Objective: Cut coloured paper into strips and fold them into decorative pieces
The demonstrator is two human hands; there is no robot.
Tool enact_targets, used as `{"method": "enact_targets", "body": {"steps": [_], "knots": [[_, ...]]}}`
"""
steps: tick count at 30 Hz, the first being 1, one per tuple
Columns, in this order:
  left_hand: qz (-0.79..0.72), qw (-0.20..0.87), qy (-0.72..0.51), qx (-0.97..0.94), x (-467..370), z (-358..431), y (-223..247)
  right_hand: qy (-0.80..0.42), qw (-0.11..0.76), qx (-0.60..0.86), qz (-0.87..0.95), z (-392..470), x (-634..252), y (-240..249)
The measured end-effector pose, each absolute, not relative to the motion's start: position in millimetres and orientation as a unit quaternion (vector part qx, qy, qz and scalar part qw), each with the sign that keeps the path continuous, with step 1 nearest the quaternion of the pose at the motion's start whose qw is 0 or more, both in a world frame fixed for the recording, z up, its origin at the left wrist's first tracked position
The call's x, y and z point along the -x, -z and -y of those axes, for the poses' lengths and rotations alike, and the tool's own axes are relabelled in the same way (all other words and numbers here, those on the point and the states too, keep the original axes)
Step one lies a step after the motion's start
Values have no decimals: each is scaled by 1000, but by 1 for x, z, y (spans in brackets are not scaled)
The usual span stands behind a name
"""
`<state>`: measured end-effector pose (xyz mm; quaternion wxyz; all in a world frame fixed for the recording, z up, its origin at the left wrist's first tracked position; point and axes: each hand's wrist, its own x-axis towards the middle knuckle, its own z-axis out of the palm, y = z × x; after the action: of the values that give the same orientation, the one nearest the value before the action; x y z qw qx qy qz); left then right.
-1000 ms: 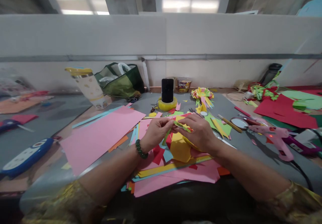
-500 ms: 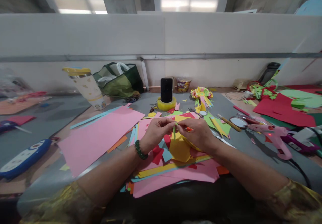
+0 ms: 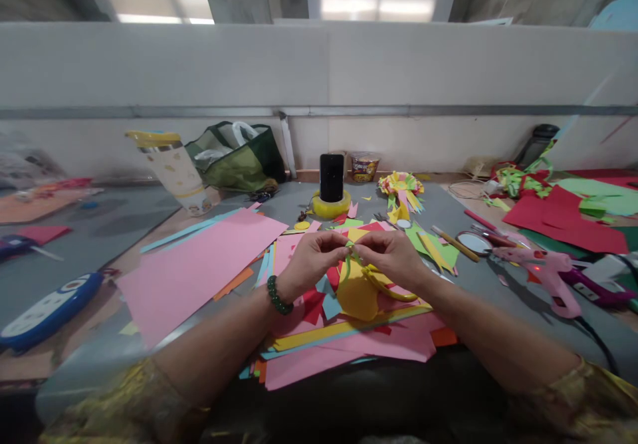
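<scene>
So both hands are busy with one tiny thing: a narrow green paper strip (image 3: 347,269). It sits right at the fingertips, with an end dangling below. Left hand (image 3: 316,256) has thumb and index pinched on it, and the right hand (image 3: 393,252) is pinching just beside, fingers curled in. Looks to me like the fiddly shaping stage, maybe folding or twisting, but the fingers hide the exact bit. I'd say the next move calls for a light grip and steady fingertips, since thin paper probably creases easily.

There's a yellow loop (image 3: 399,296) just under the right hand, scissor handles I think; can't tell if that hand has hold of it. Yellow paper (image 3: 357,301) lies below both hands.

Writing-wise, not much. The snack cup (image 3: 364,167) beyond the hands has pale lettering, too blurry for me to read. Phone (image 3: 331,178) straight ahead has a dark screen, and no brand is readable on the pink glue gun (image 3: 543,272) off to the right hand's right.
</scene>
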<state>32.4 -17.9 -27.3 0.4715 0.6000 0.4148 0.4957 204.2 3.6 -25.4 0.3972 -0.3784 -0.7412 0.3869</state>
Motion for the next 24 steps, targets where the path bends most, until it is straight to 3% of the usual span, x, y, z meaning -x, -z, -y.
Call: {"method": "enact_targets", "body": {"steps": [8,19,24], "knots": [[-415,491,-497,-583,-33,18,29,-505,391,382,668,-5,-202,21],[-428,552,-493,-519,-33,18,30,-412,435,402,692,0,-198,24],[-428,571,-493,-498,-34,21,25,-425,433,405,684,1,-196,25]]}}
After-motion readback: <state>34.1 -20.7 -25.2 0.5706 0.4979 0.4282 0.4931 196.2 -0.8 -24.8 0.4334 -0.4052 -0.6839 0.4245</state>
